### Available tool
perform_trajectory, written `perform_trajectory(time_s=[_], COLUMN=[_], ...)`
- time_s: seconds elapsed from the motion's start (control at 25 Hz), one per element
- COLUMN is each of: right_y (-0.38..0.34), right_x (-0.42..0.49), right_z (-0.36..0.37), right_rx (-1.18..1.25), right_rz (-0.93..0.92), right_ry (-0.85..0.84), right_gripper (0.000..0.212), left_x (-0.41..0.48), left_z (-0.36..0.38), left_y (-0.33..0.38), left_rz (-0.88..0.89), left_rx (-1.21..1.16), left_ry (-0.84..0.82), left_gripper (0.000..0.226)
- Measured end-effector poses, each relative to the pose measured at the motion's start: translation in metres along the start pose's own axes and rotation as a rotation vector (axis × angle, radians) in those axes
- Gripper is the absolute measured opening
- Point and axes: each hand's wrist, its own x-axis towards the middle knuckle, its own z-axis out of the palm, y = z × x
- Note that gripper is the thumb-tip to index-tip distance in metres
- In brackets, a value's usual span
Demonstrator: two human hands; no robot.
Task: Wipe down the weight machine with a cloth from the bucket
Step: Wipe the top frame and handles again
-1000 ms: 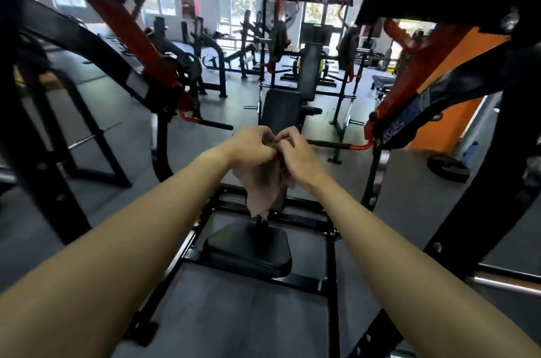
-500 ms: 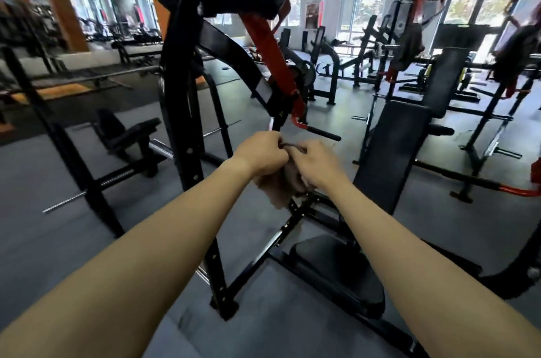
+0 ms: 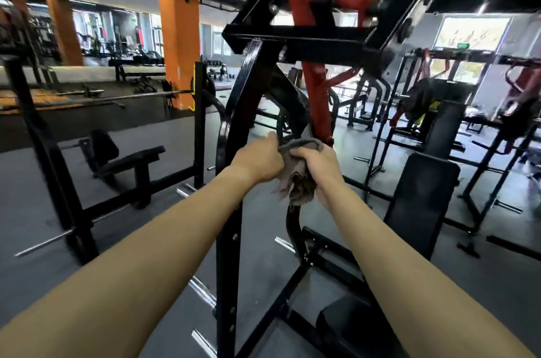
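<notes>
I have both arms stretched out ahead of me, the hands meeting near the middle of the head view. My left hand (image 3: 257, 163) is balled tight on the left edge of the cloth (image 3: 296, 182). I see only its back and knuckles, with the fingertips folded under and out of sight. My right hand (image 3: 320, 169) grips the other side, fingers closed over the top fold and wrapped round the bunched fabric. The cloth is grey-brown and crumpled, pulled short between my two fists, with a ragged end hanging below them. I hold it in the air just in front of the weight machine (image 3: 295, 43), close to its curved black upright and the red lever arm (image 3: 316, 100); I cannot tell whether the cloth touches the frame. The machine's black seat pad (image 3: 345, 325) sits low at the bottom right. An incline bench (image 3: 421, 199) stands to my right, another bench (image 3: 126, 158) to my left, and an orange pillar (image 3: 175, 30) behind it
</notes>
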Motion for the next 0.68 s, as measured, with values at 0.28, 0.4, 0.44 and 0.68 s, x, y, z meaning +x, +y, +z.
perform_trajectory(time_s=[0.28, 0.4, 0.44, 0.68], right_y=[-0.078, -0.105, -0.110, -0.092], right_x=[0.064, 0.089, 0.093, 0.140], right_z=[0.060, 0.067, 0.071, 0.090], right_rx=[0.146, 0.033, -0.035, -0.422], right_rz=[-0.190, -0.392, -0.494, -1.013], right_ry=[0.248, 0.323, 0.346, 0.479], right_gripper=[0.023, 0.022, 0.017, 0.034], left_x=[0.079, 0.114, 0.124, 0.181], left_z=[-0.071, -0.098, -0.105, -0.120], left_y=[-0.011, -0.019, -0.022, -0.029], left_rz=[0.263, 0.330, 0.315, 0.314], left_rx=[-0.005, -0.031, -0.035, 0.015], left_ry=[0.296, 0.485, 0.543, 0.728], left_gripper=[0.020, 0.022, 0.024, 0.032])
